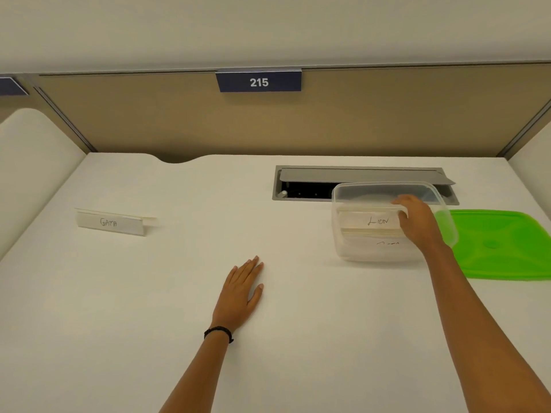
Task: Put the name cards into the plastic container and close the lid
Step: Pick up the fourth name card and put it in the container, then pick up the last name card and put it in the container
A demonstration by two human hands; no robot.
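Note:
A clear plastic container (351, 248) stands open on the white desk at the right. Inside it lie name cards; the top one reads "LION" (369, 220), and part of another shows below it. My right hand (417, 220) reaches into the container, fingers curled on the right end of the LION card. The green lid (501, 248) lies flat on the desk just right of the container. One name card marked "GAMA" (111, 223) stands alone at the far left. My left hand (243, 289) rests flat on the desk, palm down, holding nothing.
A grey cable hatch (310, 186) with its flap raised is set into the desk right behind the container. A tan partition with a "215" sign (258, 81) closes off the back. White side panels border the desk left and right.

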